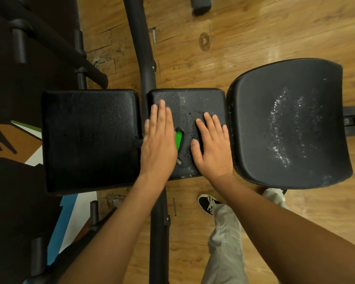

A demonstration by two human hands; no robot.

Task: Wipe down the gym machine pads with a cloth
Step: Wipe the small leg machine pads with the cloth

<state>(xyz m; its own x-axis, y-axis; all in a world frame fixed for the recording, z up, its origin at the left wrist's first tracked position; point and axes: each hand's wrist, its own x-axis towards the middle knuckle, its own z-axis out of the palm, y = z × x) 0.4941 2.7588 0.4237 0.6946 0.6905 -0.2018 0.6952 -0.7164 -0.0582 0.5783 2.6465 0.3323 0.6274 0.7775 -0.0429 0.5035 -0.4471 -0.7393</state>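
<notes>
Three black pads lie in a row across the head view. My left hand (159, 138) rests flat, fingers straight, on the left part of the worn middle pad (201, 101). Flat beside it on the same pad lies my right hand (212, 144). Between the two hands a tear in the pad shows green foam (179, 140). The left pad (90, 138) is dark and pebbled. To the right, the curved seat pad (291, 124) has cracked, whitish patches. No cloth is in view.
A black frame tube (143, 56) runs from the top down under the middle pad and on past my arms. Black handles and rollers (19, 46) fill the upper left. My shoe (207, 202) and trouser leg stand on the wooden floor below the pads.
</notes>
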